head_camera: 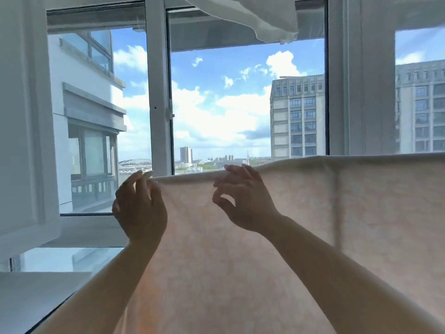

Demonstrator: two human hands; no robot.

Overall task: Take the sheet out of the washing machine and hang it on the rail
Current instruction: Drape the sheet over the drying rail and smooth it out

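The pale peach sheet (240, 249) hangs spread out, its top edge running left to right at hand height and its cloth falling straight down below both wrists. The left hand (140, 208) pinches the sheet's left corner. The right hand (243, 201) touches the top edge with its upper fingertips, the other fingers loosely curled. The rail itself is hidden under the fold. Beyond the hands stands a white-framed window (159, 92); above the right hand hangs white cloth (265, 18).
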